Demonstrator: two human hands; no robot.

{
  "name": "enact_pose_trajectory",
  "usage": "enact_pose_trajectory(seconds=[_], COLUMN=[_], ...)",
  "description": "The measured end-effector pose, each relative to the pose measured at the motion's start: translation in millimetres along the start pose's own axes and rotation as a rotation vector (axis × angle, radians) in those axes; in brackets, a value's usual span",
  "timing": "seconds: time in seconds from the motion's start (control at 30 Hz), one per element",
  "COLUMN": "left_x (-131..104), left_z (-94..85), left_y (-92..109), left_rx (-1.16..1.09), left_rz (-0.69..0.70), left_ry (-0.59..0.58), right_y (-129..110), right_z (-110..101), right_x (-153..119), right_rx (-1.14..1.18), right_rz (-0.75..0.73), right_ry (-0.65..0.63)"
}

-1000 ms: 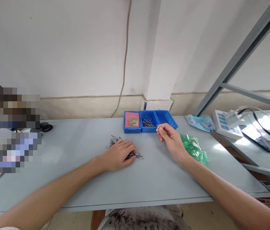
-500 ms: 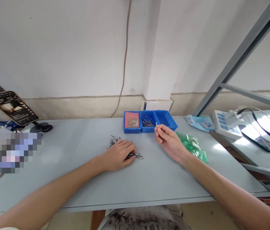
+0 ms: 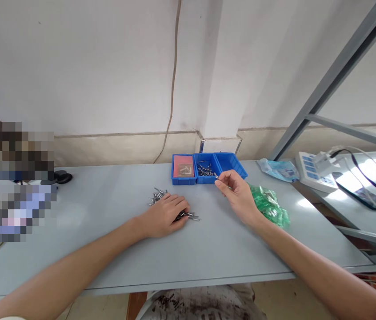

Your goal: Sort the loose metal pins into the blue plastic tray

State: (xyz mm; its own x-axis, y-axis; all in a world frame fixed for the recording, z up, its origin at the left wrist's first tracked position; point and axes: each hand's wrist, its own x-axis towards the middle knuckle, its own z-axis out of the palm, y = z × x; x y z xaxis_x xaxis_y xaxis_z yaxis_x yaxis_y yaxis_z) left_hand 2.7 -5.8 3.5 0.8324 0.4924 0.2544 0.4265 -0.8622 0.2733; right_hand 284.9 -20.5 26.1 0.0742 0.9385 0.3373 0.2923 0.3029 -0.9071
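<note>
My left hand (image 3: 165,216) lies palm down over a pile of small metal pins (image 3: 157,195), its fingers curled around part of the pile. More pins stick out past the fingertips on the right. My right hand (image 3: 238,198) is raised in front of the blue bins, thumb and forefinger pinched on one small metal pin (image 3: 217,176), of which only the tip shows. Just behind it, the middle blue bin (image 3: 207,180) holds several such pins. The left blue bin (image 3: 184,181) contains a red card and a small clear bag. The right blue bin (image 3: 230,164) is partly covered by my right hand.
Crumpled green plastic wrap (image 3: 270,205) lies beside my right forearm. Farther right are a blue-and-white plastic packet (image 3: 279,170), a white power strip (image 3: 316,173) with cables, and a grey metal frame (image 3: 328,71). A black round stand (image 3: 62,177) sits at the left.
My right hand has turned slightly and its fingers have curled, so less of the pin shows. My left hand has stayed in place on the pile.
</note>
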Motion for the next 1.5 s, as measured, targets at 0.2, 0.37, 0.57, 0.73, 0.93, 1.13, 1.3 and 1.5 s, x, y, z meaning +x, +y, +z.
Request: enact_pose_trajectory(seconds=[0.2, 0.37, 0.57, 0.73, 0.93, 1.13, 1.3, 1.5], left_x=[0, -1, 0, -1, -1, 0, -1, -1], left_z=[-0.2, 0.0, 0.1, 1.2, 0.7, -0.1, -0.3, 0.3], left_y=[0, 0, 0, -1, -1, 0, 0, 0], left_rx=[-0.001, 0.003, -0.001, 0.006, 0.012, 0.008, 0.013, 0.003], left_rz=[0.005, 0.009, 0.005, 0.009, 0.008, 0.012, 0.007, 0.010], left_ry=[0.001, 0.003, 0.006, 0.009, 0.007, 0.002, 0.009, 0.012], right_y=[-2, -1, 5, 6, 3, 4, 8, 7], right_z=[0, 0, 0, 0, 0, 1, 3, 5], right_x=[0, 0, 1, 3, 2, 2, 2, -2], right_rx=[0.010, 0.089, 0.219, 0.286, 0.320, 0.332, 0.224, 0.022], right_rz=[0.010, 0.068, 0.089, 0.133, 0.154, 0.162, 0.075, -0.037], right_ry=[0.008, -0.026, -0.045, -0.057, -0.086, -0.129, -0.085, -0.032])
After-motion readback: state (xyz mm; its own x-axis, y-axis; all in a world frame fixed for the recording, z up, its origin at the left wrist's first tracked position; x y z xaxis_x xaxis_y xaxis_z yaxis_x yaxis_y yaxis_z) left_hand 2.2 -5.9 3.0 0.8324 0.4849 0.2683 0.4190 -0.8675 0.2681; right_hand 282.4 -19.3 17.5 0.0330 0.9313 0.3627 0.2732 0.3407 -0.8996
